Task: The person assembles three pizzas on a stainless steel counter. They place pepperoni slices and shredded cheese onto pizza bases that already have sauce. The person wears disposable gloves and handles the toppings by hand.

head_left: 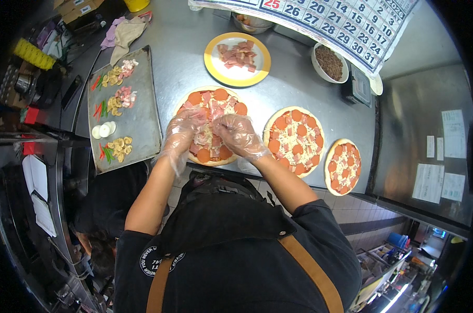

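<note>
A pizza (212, 152) topped with pepperoni slices, ham pieces and shredded cheese lies on the steel counter in front of me. Both my hands are over it in clear plastic gloves. My left hand (185, 128) is curled over its left side, with pink ham showing at the fingers. Above the middle of the pizza, my right hand (240, 134) has its fingers drawn together; whatever they hold is hidden. Just beyond, a yellow-rimmed plate (211, 61) carries chopped ham (237, 56). To the right lie a second topped pizza (297, 141) and a smaller one (343, 167).
At left, a metal tray (142, 99) bears sliced mushrooms, pepper strips, ham and white rounds. A bowl of ground meat (329, 63) stands at far right beside a dark lidded container (357, 86). A calendar (330, 23) overhangs the back. Another person (108, 203) is low at left.
</note>
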A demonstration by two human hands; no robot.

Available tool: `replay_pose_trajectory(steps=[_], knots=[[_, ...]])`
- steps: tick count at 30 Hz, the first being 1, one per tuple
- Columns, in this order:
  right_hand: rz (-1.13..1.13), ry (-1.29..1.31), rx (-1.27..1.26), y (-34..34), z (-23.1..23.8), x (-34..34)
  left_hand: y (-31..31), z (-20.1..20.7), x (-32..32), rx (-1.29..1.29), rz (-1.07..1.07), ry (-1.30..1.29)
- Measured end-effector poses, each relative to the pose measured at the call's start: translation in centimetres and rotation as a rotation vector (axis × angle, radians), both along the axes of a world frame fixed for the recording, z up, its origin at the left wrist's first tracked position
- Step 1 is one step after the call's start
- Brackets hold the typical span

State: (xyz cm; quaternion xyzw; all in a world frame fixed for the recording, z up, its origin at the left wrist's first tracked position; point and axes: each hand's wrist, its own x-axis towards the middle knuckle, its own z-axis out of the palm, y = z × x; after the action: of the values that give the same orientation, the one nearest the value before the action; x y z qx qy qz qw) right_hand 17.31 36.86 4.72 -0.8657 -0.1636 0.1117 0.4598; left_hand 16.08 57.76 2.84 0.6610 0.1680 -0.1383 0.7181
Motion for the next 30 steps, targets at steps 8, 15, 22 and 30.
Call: replay_pose_trajectory(steps=[8,15,22,30], knots=[[0.189,-0.353,-0.523,1.7,-2.1,-0.7,3.9,-3.2,-0.4,0.683,-0.355,-0.291],[0.275,-0.377,-0.642,6.0,-3.2,-2.2,3.7,-5.9,-2.7,1.222,-0.348,-0.806],[0.087,-0.31,-0.432,3.0,-2.3,-1.0,4.5,-4.7,-2.3,0.939,-0.186,-0.665],[0.202,-0.189,-0.362,4.3,-1.7,-0.9,5.0,-1.9,0.4,0.491,-0.299,-0.388]])
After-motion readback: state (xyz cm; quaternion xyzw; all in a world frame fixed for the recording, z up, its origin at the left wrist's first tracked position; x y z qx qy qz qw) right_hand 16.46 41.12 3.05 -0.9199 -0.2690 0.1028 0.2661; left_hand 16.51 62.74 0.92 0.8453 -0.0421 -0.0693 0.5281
